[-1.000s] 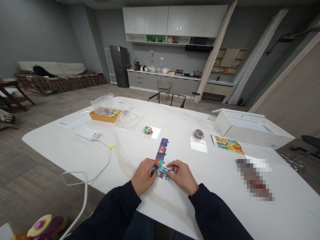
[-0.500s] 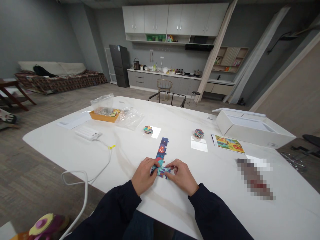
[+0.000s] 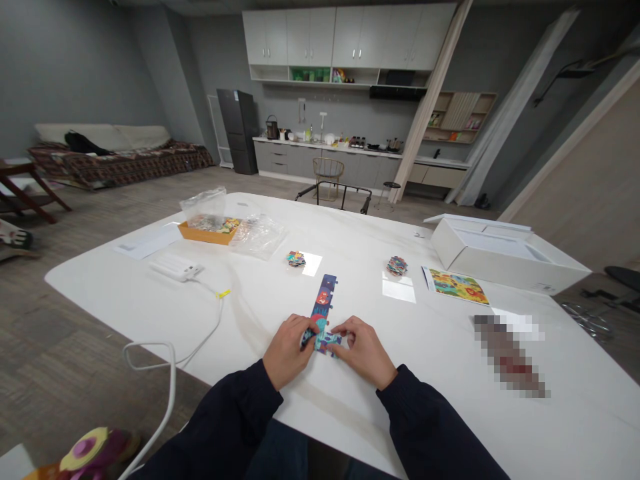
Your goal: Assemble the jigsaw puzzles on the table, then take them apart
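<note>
A strip of joined jigsaw puzzle pieces (image 3: 323, 297), blue with red and teal patches, runs away from me on the white table (image 3: 350, 420). My left hand (image 3: 291, 343) grips the near left part of the strip, thumb and fingers closed on its edge. At the strip's near right corner, my right hand (image 3: 364, 350) pinches a puzzle piece (image 3: 334, 339) between thumb and index finger. This piece lies against the strip; whether it is fully interlocked I cannot tell. Both hands rest low over the table.
Beyond the strip lie two piles of puzzle pieces, a left pile (image 3: 296, 259) and a right pile (image 3: 397, 266). An orange tray (image 3: 207, 235) with bagged pieces stands back left. A white power bank (image 3: 175, 267) trails a cable. At right are a picture sheet (image 3: 457, 287) and a white box (image 3: 505, 263).
Both hands keep practically the same place and grip on the puzzle. The view has shifted very slightly.
</note>
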### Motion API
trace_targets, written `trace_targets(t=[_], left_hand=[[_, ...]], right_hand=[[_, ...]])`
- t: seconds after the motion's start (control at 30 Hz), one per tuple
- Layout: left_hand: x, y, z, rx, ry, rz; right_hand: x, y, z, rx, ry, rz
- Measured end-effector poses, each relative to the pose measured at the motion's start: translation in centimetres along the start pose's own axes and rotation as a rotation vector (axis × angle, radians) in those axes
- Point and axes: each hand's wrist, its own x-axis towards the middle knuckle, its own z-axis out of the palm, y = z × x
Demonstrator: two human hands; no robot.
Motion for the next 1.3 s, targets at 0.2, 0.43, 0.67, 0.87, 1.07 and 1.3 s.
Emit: trace_targets(t=[0.2, 0.43, 0.67, 0.87, 1.07, 1.3], left_hand=[[0.0, -0.1, 0.0, 0.008, -0.003, 0.000], [0.1, 0.1, -0.1, 0.020, -0.004, 0.008], [0.1, 0.0, -0.1, 0.024, -0.003, 0.021], [0.1, 0.0, 0.0, 0.023, -0.004, 0.018], [0.1, 0.1, -0.1, 0.022, -0.013, 0.011], [0.2, 0.1, -0.3, 0.028, -0.010, 0.019]], right_hand=[[-0.4, -0.5, -0.2, -0.045, -0.062, -0.094], [-0.1, -0.5, -1.9, 0.032, -0.007, -0.180], [0.1, 0.7, -2.5, -0.013, 0.049, -0.345], [0.1, 0.7, -2.5, 0.011, 0.016, -0.335], [0.0, 0.4, -2.0, 0.048, 0.027, -0.205], [0.3, 0.3, -1.0, 0.415, -0.022, 0.096]])
